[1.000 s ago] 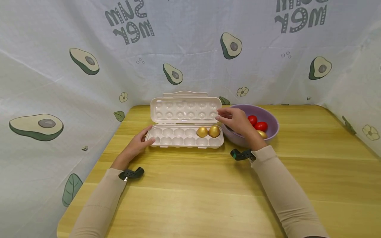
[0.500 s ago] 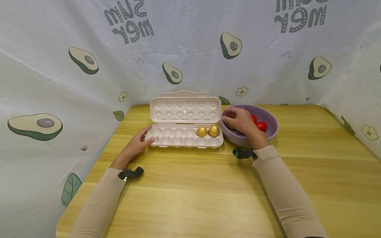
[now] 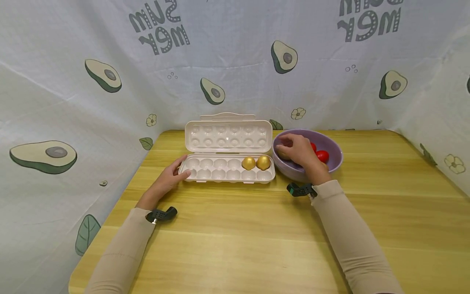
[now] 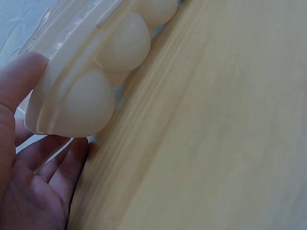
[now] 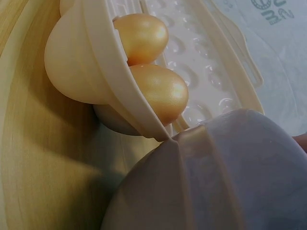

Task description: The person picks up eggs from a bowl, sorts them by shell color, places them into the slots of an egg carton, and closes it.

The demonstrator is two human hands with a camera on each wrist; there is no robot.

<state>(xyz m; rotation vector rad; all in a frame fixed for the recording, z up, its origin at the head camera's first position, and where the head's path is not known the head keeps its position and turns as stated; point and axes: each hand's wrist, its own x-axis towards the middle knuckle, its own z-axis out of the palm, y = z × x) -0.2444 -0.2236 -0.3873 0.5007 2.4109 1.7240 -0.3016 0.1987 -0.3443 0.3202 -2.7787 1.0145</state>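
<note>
An opened egg box (image 3: 227,167) in pale plastic lies near the far table edge, its lid (image 3: 228,136) tilted back. Two golden eggs (image 3: 256,163) sit in its back row, at the right end. My left hand (image 3: 167,179) grips the box's left end; in the left wrist view the thumb (image 4: 21,79) lies over the rim and the fingers sit lower, around the end. My right hand (image 3: 299,150) is inside the purple bowl (image 3: 334,151), fingers curled down around a dull gold egg at the left side. Their tips are partly hidden. Red eggs (image 3: 322,156) lie beside that hand.
The purple bowl stands close against the right end of the box, as the right wrist view shows its outer wall (image 5: 230,177). A wooden table (image 3: 235,232) spreads in front. Printed cloth (image 3: 235,53) hangs behind and at both sides.
My right hand has moved slightly right and down, from the bowl's left rim into the bowl, and has stayed there over the last half second. The left hand and box have not moved.
</note>
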